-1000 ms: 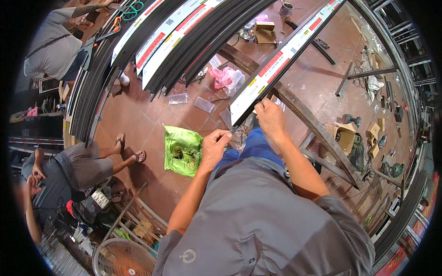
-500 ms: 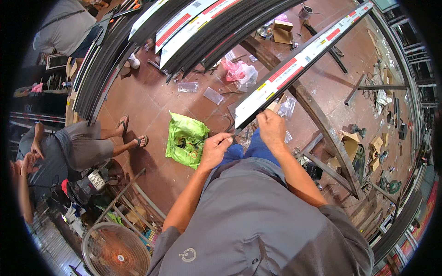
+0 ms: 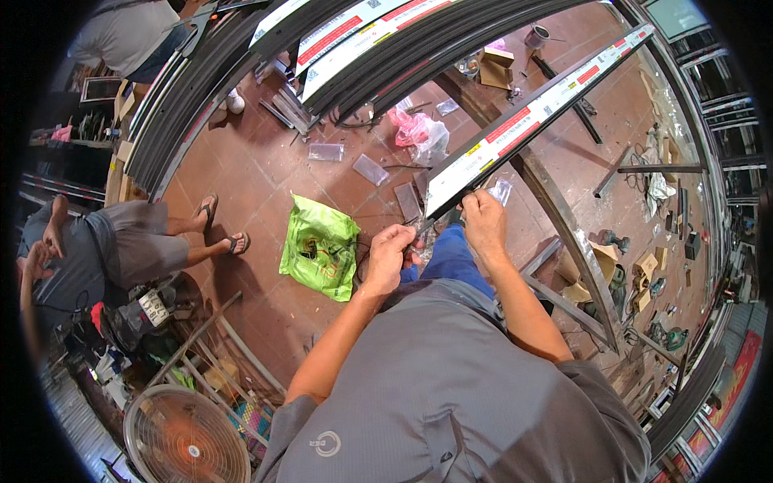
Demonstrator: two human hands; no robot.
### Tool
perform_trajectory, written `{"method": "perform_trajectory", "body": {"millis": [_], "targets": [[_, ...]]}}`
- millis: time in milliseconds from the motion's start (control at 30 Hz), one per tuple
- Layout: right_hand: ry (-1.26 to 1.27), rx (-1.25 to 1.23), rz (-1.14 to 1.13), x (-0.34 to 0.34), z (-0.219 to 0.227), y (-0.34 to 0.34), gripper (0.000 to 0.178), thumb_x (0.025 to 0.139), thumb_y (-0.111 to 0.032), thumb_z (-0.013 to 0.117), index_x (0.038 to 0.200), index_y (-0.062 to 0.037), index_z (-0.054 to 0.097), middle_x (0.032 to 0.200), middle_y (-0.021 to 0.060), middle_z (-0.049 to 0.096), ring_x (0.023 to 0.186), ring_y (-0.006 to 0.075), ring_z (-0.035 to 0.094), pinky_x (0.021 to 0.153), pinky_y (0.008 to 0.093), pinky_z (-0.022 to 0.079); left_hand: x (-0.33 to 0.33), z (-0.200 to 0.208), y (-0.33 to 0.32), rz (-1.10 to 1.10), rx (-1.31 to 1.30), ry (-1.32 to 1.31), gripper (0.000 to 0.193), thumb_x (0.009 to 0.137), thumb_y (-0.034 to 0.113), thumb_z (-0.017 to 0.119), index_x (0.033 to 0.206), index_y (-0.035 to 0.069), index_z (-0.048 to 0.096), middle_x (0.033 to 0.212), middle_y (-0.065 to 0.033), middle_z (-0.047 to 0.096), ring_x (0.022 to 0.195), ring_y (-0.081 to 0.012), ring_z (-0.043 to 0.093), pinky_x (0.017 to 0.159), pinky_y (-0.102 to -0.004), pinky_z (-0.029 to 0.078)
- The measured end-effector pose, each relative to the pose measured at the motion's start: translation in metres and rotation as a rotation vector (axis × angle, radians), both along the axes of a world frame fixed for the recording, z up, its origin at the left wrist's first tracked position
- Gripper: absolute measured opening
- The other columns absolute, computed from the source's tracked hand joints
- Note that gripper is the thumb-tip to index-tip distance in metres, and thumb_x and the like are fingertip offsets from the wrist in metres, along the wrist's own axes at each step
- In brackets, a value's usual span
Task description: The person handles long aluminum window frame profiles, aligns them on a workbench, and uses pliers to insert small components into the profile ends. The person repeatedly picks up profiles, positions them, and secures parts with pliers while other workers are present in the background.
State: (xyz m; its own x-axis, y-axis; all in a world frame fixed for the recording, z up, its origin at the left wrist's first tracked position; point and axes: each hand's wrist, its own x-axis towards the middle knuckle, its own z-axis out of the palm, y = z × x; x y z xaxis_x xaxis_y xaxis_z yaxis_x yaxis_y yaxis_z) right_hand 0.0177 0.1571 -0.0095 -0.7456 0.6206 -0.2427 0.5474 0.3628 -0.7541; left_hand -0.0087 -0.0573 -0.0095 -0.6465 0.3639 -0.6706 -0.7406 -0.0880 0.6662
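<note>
A long dark bar (image 3: 527, 121) with a white, red and yellow printed film on top slants from the middle toward the upper right. Close by its near end, my left hand (image 3: 390, 259) has its fingers pinched together. Something thin and clear shows by those fingertips, too small to name. My right hand (image 3: 485, 221) is curled closed just under the bar's near edge, and what lies inside its fingers is hidden. Left of my left hand, a bright green plastic bag (image 3: 299, 278) lies gaping on the tiled floor, with small dark items inside.
Stacked dark bars (image 3: 386, 60) fill the top. A metal frame leg (image 3: 576, 233) runs beneath the bar on the right. Another person (image 3: 141, 241) stands at left, above a round fan (image 3: 187, 439). A pink plastic bag (image 3: 415, 129), cardboard boxes (image 3: 495, 68) and scraps litter the floor.
My left hand has shifted slightly right and turned, its fingers now bunched below the bar's end. My right hand sits a little lower and farther right. The whole view has moved slightly.
</note>
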Motion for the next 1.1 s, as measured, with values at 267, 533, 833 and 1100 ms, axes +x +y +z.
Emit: {"method": "perform_trajectory", "body": {"millis": [267,533,833,1100], "targets": [[0.055,0.023,0.004,0.001,-0.003,0.003,0.032,0.095,-0.025,0.061,0.081,0.0028,0.068,0.069,0.0102,0.069,0.062,0.0155,0.066,0.057,0.0347,0.052,-0.017,-0.025,-0.022,0.021,-0.013,-0.050,0.056,0.107,0.060,0.051,0.089,0.008,0.059,0.082,-0.0057,0.063,0.064,-0.0169,0.064,0.054,-0.0281,0.048],[-0.045,-0.024,0.067,-0.003,0.014,0.011,0.036,0.092,-0.030,0.061,0.082,0.0032,0.068,0.072,0.0191,0.069,0.066,0.0289,0.066,0.063,0.0437,0.050,-0.040,-0.003,-0.010,-0.423,-0.029,0.320,0.025,0.104,0.019,0.066,0.113,-0.003,0.071,0.090,-0.0065,0.074,0.077,-0.0119,0.068,0.069,-0.0262,0.055],[-0.019,-0.003,0.069,-0.003,0.011,0.011,0.034,0.093,-0.029,0.061,0.081,0.0029,0.067,0.069,0.0141,0.069,0.064,0.0215,0.067,0.062,0.0393,0.050,-0.017,-0.010,-0.006,-0.084,0.021,-0.019,0.024,0.102,0.023,0.069,0.086,0.005,0.065,0.078,-0.0054,0.070,0.059,-0.0080,0.059,0.048,-0.0217,0.040],[-0.019,-0.042,0.055,-0.004,0.020,0.009,0.039,0.092,-0.033,0.060,0.081,0.0035,0.065,0.076,0.0289,0.065,0.074,0.0466,0.067,0.070,0.0534,0.050,-0.025,-0.033,0.007,-0.075,-0.086,-0.032,0.054,0.106,0.057,0.054,0.087,0.007,0.064,0.074,0.0001,0.060,0.051,-0.0095,0.054,0.044,-0.0237,0.038]]}}
